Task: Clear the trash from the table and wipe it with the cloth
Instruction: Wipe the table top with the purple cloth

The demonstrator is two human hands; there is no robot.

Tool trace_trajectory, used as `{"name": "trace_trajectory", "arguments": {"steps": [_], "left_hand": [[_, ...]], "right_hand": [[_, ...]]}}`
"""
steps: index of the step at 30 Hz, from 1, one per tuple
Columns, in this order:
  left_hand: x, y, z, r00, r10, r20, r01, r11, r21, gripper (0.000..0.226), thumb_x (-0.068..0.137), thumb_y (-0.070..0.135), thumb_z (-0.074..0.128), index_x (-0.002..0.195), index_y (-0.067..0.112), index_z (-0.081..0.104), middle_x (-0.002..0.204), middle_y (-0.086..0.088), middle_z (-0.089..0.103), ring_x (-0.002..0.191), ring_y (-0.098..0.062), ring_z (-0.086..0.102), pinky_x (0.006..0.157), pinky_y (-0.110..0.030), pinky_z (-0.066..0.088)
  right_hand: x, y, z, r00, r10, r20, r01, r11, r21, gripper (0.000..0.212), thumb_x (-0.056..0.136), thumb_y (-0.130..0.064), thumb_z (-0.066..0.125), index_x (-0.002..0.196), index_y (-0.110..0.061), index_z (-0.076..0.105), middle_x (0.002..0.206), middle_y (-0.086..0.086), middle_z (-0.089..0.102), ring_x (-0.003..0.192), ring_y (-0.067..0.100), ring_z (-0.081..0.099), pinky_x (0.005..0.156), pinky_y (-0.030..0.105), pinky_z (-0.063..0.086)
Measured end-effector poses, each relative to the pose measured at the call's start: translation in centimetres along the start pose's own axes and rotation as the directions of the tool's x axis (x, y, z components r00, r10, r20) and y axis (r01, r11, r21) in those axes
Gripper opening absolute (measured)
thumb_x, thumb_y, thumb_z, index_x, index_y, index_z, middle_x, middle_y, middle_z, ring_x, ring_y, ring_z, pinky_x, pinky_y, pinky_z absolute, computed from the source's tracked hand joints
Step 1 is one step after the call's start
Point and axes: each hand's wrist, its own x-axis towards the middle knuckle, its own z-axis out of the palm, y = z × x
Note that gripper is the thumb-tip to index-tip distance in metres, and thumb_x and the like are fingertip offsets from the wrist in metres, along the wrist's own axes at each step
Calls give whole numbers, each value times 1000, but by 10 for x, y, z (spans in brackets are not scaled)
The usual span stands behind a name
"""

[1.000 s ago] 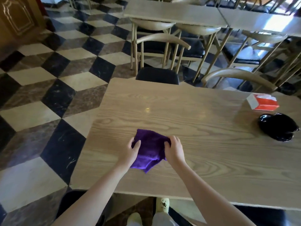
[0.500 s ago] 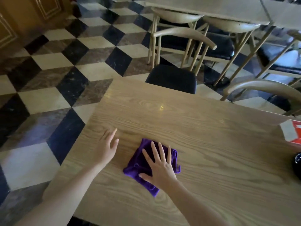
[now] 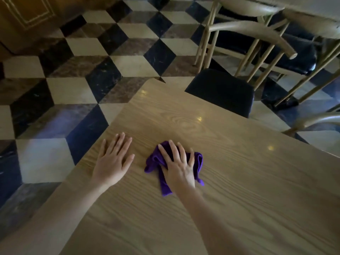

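Leftmost, checkered floor point(image 3: 60, 100); then left hand point(image 3: 112, 162) flat and open on bare counter point(image 3: 248, 181) near its edge; just beside, right hand point(image 3: 178, 167) spread, palm down, pressing crumpled purple cloth point(image 3: 199, 161); beyond, black-seated chair point(image 3: 220, 91) tucked against far edge.

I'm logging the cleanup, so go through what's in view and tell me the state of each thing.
purple cloth: bunched, pressed flat on the table under the right hand
right hand: open, fingers spread on the cloth
left hand: open, flat on bare wood, empty
table: no trash visible on the part in view
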Motion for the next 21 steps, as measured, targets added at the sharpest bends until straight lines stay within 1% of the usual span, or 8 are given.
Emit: {"name": "trace_trajectory", "arguments": {"steps": [3,4,7,11,13,15,18,21], "left_hand": [[-1,-1,1,1000,6,-7,-6,1000,-6,65,94,56,12,148,20,26,156,-5,25,145,-20,17,118,-45,8],[0,-1,1,1000,10,-10,-10,1000,-10,64,95,55,13,148,21,26,156,-5,25,145,-20,17,118,-47,11],[0,-1,0,999,26,-21,-26,1000,-14,62,95,52,18,147,20,29,155,-7,29,145,-21,21,116,-52,19],[-1,0,0,999,32,-17,-32,999,-6,63,95,52,18,146,18,28,155,-8,27,144,-23,21,116,-53,19],[0,1,0,999,32,-19,-32,999,-4,62,95,51,21,146,18,29,155,-8,28,144,-23,22,116,-53,20],[0,1,-1,999,37,-31,-37,999,-18,61,95,50,24,146,17,31,154,-8,29,144,-23,23,116,-53,21],[-1,1,0,999,25,-40,-27,999,-44,61,95,51,23,147,19,30,155,-6,27,145,-21,21,115,-51,22],[-1,1,3,998,29,-48,-31,998,-52,60,96,51,23,147,21,28,156,-4,25,146,-19,19,114,-50,22]], "right_hand": [[47,6,6,998,-51,26,51,998,22,59,90,-45,44,144,-39,23,153,0,31,140,25,28,112,59,14],[60,7,9,998,-64,26,64,998,21,59,91,-45,42,145,-39,19,154,0,27,142,26,24,112,59,11],[91,9,13,996,-92,1,92,996,3,61,91,-43,44,145,-40,16,154,0,25,142,26,21,111,59,12],[128,10,15,992,-126,-26,126,992,10,61,91,-40,45,145,-39,16,152,1,27,141,26,20,111,60,11],[153,9,15,991,-128,-32,128,992,16,59,92,-40,43,144,-40,15,152,1,26,141,26,19,111,60,10],[184,6,15,995,-91,-28,92,995,29,56,94,-40,38,145,-39,15,151,1,25,140,26,19,112,60,10],[230,-7,18,999,-39,-27,40,998,48,54,95,-42,33,146,-37,14,149,3,26,137,28,21,112,61,9],[263,-31,22,996,-85,-21,86,995,55,53,95,-45,31,145,-37,15,148,4,27,136,30,22,111,61,10]]}}
